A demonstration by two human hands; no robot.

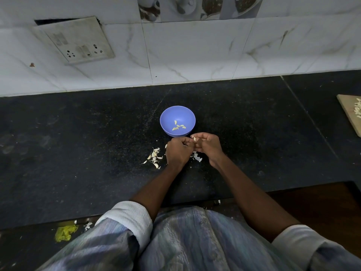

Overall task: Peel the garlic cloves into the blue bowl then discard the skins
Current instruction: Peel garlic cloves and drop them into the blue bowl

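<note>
Blue bowl [177, 121] sits upright on the black countertop [78, 133], near centre of view. Several peeled cloves [178, 126] lie loose at the bottom of it, pale yellow-white.

Both hands are together just at the 6 o'clock side of the bowl, almost touching its near rim. Left hand [178, 152], back toward the camera, fingers curled in tight toward the right hand; what its fingertips hold is hidden behind the knuckles. Right hand [208, 144] has its fingers curled, pinching a small garlic clove [194, 139] at the tips; the pale clove shows between the two hands. The fingertips of both hands meet around it.

A pile of unpeeled cloves and skins [154, 156] lies on the counter at 9 o'clock of the left hand, just beside it. More white skin scraps [197, 156] lie at 6 o'clock below the right hand, partly hidden under the hands.

Wooden board [350, 112] at 3 o'clock from the bowl, well apart, cut off by the frame edge, with white bits on it. Switch plate [74, 40] on the marble-look wall tiles [195, 51] at 11 o'clock. Yellow patch [64, 232] at 7 o'clock, below the counter's near edge. Sleeves rolled at both forearms.
</note>
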